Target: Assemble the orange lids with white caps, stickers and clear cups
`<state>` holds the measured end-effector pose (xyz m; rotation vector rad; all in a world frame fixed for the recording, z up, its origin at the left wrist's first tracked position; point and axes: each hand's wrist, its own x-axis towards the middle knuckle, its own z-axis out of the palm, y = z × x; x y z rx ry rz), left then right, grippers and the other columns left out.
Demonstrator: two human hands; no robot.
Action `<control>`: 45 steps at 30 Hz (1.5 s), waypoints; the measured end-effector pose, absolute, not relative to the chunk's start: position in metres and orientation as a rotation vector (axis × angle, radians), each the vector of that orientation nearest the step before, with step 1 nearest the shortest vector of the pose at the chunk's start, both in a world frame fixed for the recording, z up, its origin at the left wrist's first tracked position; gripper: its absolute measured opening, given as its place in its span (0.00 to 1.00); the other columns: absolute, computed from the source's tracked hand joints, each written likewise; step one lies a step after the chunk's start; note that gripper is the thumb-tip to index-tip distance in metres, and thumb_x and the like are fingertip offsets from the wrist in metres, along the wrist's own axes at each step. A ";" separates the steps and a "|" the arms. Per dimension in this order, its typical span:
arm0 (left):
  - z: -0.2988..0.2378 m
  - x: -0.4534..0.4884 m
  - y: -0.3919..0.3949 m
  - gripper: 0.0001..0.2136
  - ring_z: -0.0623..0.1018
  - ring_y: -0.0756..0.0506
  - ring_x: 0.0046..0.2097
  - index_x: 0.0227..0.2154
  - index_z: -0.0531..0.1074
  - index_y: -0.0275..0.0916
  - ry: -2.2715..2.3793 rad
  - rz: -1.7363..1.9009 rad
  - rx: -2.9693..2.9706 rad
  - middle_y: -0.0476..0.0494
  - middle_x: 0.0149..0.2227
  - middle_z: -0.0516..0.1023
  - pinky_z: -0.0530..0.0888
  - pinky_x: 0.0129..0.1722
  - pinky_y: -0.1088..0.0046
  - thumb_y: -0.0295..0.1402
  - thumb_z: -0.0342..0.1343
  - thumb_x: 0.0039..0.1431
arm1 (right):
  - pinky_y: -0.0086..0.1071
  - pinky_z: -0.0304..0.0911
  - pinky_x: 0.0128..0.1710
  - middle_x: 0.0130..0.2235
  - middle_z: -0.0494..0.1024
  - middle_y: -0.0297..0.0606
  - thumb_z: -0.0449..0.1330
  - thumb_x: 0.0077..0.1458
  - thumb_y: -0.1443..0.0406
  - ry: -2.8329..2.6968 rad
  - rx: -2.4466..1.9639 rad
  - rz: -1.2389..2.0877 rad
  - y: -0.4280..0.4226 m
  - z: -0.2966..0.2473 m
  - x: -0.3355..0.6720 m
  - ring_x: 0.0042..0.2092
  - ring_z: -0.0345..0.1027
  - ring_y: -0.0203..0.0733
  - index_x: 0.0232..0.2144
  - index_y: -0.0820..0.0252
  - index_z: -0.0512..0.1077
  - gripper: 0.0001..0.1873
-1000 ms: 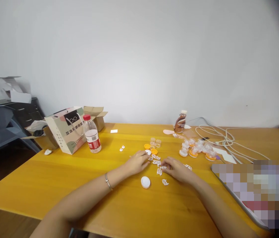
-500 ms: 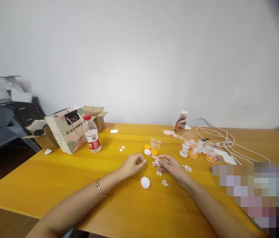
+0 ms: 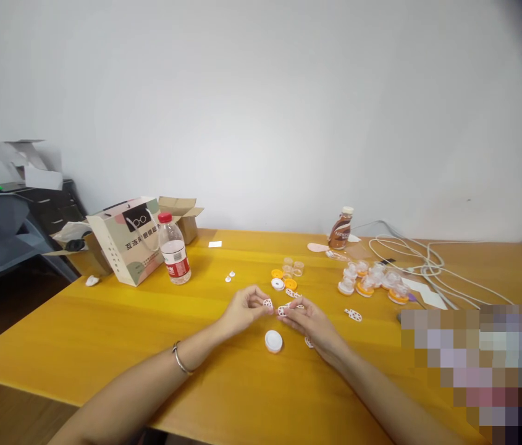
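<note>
My left hand (image 3: 248, 309) pinches a small white perforated plastic piece (image 3: 267, 303) between thumb and fingertips. Close beside it, my right hand (image 3: 309, 321) holds a similar white perforated piece (image 3: 282, 311). The fingertips of both hands nearly meet above the table. Another white cut-out piece (image 3: 293, 293) lies just behind the right hand, and one more (image 3: 309, 342) shows partly under its near side. A round white cap (image 3: 273, 341) rests on the table in front of the hands. Farther back are orange rings (image 3: 290, 284), a white ring (image 3: 278, 284) and several clear cups (image 3: 298, 268).
Several clear-and-orange assemblies (image 3: 365, 284) stand at the right, with a loose white piece (image 3: 353, 315) nearer. White cables (image 3: 420, 259) lie behind them. A water bottle (image 3: 175, 253) and a paper bag (image 3: 126, 244) stand left; a brown bottle (image 3: 341, 230) is at the back.
My right hand has moved left, carrying a white piece close to the one in my left hand. The hands are now almost touching.
</note>
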<state>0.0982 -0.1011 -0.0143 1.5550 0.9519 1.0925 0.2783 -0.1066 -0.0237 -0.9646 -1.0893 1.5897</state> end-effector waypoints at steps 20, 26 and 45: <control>-0.005 0.103 -0.113 0.09 0.72 0.47 0.40 0.37 0.74 0.40 0.947 1.234 2.210 0.43 0.36 0.74 0.67 0.42 0.71 0.33 0.55 0.52 | 0.31 0.60 0.51 0.36 0.78 0.37 0.63 0.44 0.61 -1.055 -0.806 1.778 -0.115 -0.017 0.279 0.44 0.69 0.39 0.30 0.59 0.76 0.09; -0.014 0.102 -0.107 0.09 0.71 0.47 0.39 0.38 0.73 0.43 1.053 1.205 2.370 0.45 0.35 0.73 0.65 0.41 0.70 0.33 0.54 0.53 | 0.29 0.64 0.46 0.38 0.78 0.39 0.60 0.48 0.62 -1.075 -0.835 1.832 -0.115 -0.016 0.281 0.42 0.71 0.38 0.33 0.60 0.74 0.10; -0.007 0.110 -0.115 0.12 0.70 0.47 0.42 0.43 0.69 0.40 0.965 1.165 2.379 0.43 0.40 0.73 0.65 0.44 0.70 0.33 0.50 0.56 | 0.29 0.65 0.38 0.29 0.78 0.35 0.65 0.38 0.61 -0.998 -0.939 1.396 -0.101 -0.004 0.297 0.33 0.71 0.37 0.27 0.60 0.74 0.11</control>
